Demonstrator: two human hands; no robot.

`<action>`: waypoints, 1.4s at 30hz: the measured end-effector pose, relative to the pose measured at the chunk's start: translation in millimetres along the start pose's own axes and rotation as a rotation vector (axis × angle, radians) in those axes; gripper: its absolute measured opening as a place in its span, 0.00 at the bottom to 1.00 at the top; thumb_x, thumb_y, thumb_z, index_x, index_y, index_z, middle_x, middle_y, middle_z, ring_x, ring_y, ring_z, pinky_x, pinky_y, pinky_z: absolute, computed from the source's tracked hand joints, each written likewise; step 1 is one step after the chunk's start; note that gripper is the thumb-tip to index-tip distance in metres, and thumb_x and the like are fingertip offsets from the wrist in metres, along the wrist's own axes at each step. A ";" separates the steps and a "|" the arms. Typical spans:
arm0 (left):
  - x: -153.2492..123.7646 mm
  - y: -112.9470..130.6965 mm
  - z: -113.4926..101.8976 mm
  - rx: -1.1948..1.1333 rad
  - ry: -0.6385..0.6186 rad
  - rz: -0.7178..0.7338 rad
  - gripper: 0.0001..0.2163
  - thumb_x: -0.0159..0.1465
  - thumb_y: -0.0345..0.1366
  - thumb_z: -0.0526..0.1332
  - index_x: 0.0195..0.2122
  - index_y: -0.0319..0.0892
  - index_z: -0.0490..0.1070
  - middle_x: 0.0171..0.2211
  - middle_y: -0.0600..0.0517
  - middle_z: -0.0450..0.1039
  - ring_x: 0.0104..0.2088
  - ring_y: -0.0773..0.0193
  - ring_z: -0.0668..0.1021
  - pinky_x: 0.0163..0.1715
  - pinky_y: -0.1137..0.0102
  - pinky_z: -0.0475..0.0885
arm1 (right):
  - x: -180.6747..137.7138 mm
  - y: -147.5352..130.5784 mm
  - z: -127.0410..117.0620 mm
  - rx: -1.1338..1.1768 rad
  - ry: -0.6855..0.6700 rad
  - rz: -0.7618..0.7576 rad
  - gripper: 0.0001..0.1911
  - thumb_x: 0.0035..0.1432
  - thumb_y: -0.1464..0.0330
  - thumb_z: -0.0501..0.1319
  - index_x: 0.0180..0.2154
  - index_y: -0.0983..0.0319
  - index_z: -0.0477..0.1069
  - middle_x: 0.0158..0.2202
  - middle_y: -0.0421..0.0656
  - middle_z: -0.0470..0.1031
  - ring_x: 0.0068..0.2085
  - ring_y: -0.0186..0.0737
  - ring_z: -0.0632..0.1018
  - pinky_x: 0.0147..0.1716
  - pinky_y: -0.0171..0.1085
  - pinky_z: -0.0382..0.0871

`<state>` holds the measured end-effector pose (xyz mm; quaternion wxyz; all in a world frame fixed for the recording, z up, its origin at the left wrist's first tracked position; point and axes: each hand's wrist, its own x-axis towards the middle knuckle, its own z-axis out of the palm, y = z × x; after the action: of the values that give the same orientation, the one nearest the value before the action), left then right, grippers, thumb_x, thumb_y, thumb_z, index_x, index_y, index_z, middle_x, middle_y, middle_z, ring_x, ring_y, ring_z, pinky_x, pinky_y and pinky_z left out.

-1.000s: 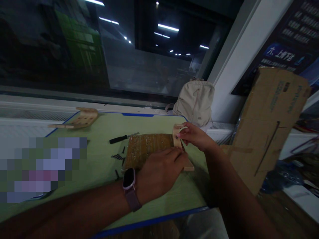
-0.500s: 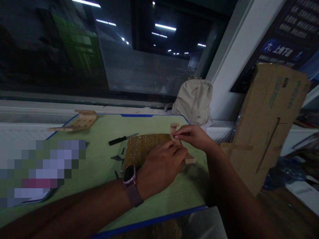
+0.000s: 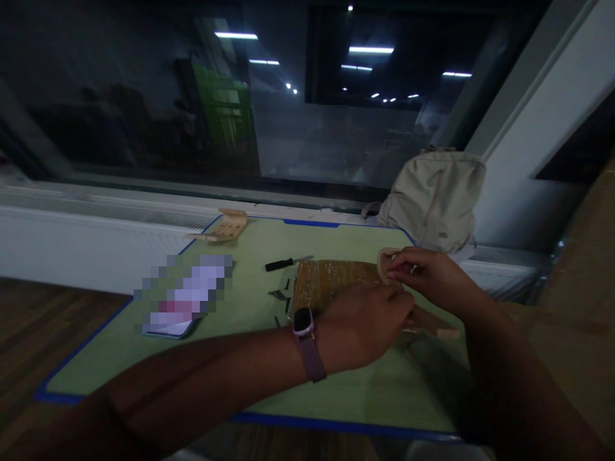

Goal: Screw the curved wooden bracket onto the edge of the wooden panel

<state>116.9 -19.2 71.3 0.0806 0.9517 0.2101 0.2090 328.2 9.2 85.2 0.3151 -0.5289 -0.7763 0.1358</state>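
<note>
A curved wooden bracket (image 3: 384,257) lies against the brown tape-wrapped board (image 3: 319,276) on the green table. My left hand (image 3: 362,320), with a watch (image 3: 303,322) on its wrist, is closed over the middle of the bracket and hides much of it. The bracket's straight end (image 3: 448,333) sticks out to the right below my hands. At the bracket's curved end, my right hand (image 3: 427,274) has thumb and fingers pinched together. Whatever small thing they hold is hidden. Several dark screws (image 3: 278,295) and a black-handled screwdriver (image 3: 283,264) lie left of the board.
Another curved wooden piece with holes (image 3: 230,225) rests at the table's far left corner. A phone-like object with a blurred screen (image 3: 192,298) lies on the left of the table (image 3: 298,390). Behind the far right corner stands a beige backpack (image 3: 435,198); a cardboard box (image 3: 576,301) is at right.
My view has swung left, so the table and hands appear farther right. The bracket's straight end now points more sideways. Both hands remain at the bracket, the right still pinched.
</note>
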 end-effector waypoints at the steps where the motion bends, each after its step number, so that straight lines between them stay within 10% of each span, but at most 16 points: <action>1: 0.9 -0.7 -0.8 -0.002 -0.013 -0.011 0.05 0.73 0.32 0.60 0.46 0.38 0.73 0.45 0.46 0.79 0.45 0.56 0.81 0.45 0.63 0.77 | -0.1 0.0 0.1 0.003 -0.007 0.012 0.07 0.55 0.63 0.65 0.27 0.59 0.78 0.30 0.43 0.81 0.32 0.42 0.79 0.33 0.39 0.70; 42: -14.7 -21.9 -6.7 -0.148 0.014 0.048 0.14 0.71 0.33 0.61 0.58 0.43 0.70 0.61 0.44 0.72 0.60 0.53 0.76 0.61 0.55 0.72 | -4.3 -16.1 0.0 -0.011 -0.056 0.032 0.08 0.61 0.70 0.63 0.32 0.61 0.81 0.29 0.41 0.83 0.30 0.37 0.77 0.32 0.35 0.64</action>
<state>93.8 -5.4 66.6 0.1443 0.9463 0.1719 0.2327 317.4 -1.2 92.5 0.2881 -0.5388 -0.7771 0.1512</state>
